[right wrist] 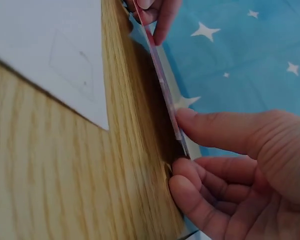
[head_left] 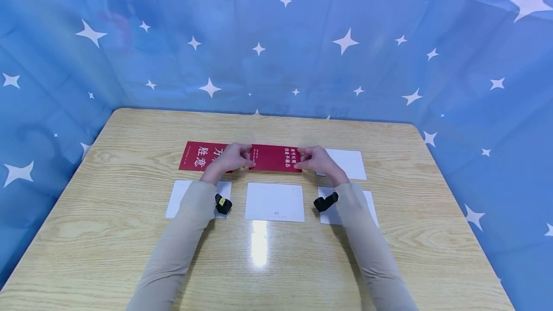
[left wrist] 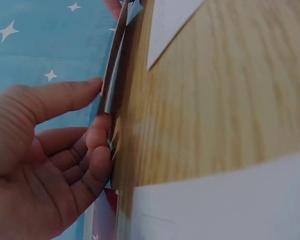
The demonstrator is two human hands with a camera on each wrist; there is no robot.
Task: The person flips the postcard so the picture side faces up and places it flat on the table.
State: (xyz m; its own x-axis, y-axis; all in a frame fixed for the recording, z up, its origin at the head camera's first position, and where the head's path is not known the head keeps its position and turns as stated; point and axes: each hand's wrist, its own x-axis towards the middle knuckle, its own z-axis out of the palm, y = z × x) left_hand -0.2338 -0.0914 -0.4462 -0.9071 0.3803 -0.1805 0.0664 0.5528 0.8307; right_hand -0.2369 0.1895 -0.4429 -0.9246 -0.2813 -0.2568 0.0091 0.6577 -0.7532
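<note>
A red card [head_left: 272, 158] with white lettering spans the space between my two hands, at the far middle of the table. My left hand [head_left: 235, 156] pinches its left end, thumb on the upper face and curled fingers beneath. At the opposite end, my right hand [head_left: 318, 161] grips the card the same way. Both wrist views show the card [left wrist: 113, 65] edge-on, raised slightly off the wood, and the card [right wrist: 162, 85] looks thin. Another red card [head_left: 195, 156] with large white characters lies to the left, partly covered by my left hand.
A white card [head_left: 349, 163] lies beyond my right hand. Nearer, white cards form a row: a left one [head_left: 176, 200] partly under my forearm, a middle one [head_left: 274, 202], and a right one [head_left: 370, 205] partly hidden. A blue star-patterned cloth [head_left: 276, 61] hangs behind the wooden table [head_left: 276, 272].
</note>
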